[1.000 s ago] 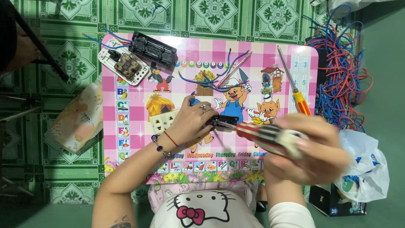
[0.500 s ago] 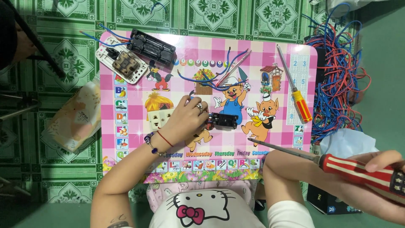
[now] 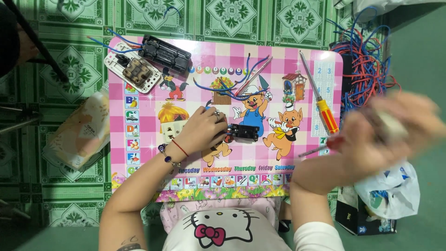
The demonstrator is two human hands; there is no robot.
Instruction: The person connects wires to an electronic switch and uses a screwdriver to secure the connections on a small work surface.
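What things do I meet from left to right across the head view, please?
Plastic packet → white switch plate → left hand → small black part → yellow-handled screwdriver → blurred right hand.

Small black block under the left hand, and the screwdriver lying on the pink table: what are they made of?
Small black block: looks like moulded plastic, matt with faint glints. Red-and-yellow-handled screwdriver: bright, shiny shaft, likely steel; glossy handle, probably plastic. The left hand rests on the block.
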